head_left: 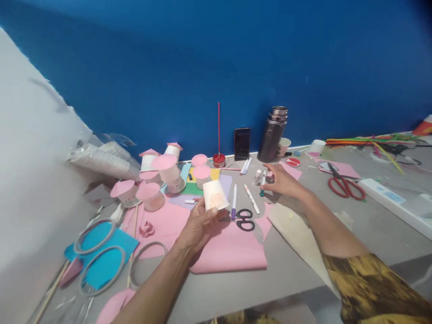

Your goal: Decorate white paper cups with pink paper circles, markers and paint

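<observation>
My left hand (201, 223) is closed around a white paper cup (215, 196), held upside down above the pink paper, with a faint orange patch on its side. My right hand (279, 181) reaches over the table with thumb and forefinger apart. Its fingertips are beside a green-capped marker (262, 191); whether they touch it I cannot tell. Close by stands a small white bottle or cap (258, 177). Between the hands lie a purple-capped marker (234, 202), an orange-tipped marker (251, 199) and black-handled scissors (245, 220), partly behind my left hand.
Several cups with pink paper tops (150, 194) stand at left, near stacked paper cups (101, 162) and grey rings (103, 270). A dark thermos (274, 135), a phone (242, 144) and a red stick stand (219, 159) line the blue wall. Red-handled scissors (347, 186) lie right.
</observation>
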Action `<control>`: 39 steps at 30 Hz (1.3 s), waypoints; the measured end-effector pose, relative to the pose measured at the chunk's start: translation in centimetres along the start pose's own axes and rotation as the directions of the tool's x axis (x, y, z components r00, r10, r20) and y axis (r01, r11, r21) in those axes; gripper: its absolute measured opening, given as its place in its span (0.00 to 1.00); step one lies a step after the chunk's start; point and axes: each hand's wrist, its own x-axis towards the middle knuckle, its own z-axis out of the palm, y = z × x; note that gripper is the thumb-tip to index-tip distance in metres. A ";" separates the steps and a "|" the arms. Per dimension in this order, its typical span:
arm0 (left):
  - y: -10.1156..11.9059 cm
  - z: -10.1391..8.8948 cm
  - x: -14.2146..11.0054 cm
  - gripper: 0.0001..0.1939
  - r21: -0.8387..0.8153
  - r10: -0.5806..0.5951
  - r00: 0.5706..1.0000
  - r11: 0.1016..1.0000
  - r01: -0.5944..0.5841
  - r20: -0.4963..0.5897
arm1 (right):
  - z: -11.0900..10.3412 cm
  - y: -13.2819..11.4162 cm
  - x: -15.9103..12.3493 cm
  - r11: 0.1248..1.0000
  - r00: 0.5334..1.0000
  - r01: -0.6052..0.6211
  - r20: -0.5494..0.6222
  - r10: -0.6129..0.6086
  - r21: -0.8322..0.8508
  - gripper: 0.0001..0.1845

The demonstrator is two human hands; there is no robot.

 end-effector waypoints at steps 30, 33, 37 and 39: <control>1.8 1.1 -0.2 0.18 -0.181 -0.179 0.942 0.975 0.131 -0.285 | -0.5 -1.4 -0.3 0.958 0.974 0.224 0.022 -0.224 -0.179 0.09; 2.1 1.1 -0.3 0.17 -0.184 -0.170 0.941 0.976 0.118 -0.294 | -2.7 0.0 0.5 0.990 0.970 0.081 -0.220 -0.106 -0.119 0.10; 2.2 1.1 -0.1 0.14 -0.159 -0.175 0.938 0.978 0.132 -0.300 | -10.1 4.6 2.0 0.967 0.765 -0.246 -0.600 0.233 0.063 0.16; 2.3 1.3 -0.1 0.16 -0.139 -0.193 0.925 0.978 0.155 -0.328 | -14.0 7.3 2.6 0.914 0.650 -0.355 -0.651 0.392 0.196 0.18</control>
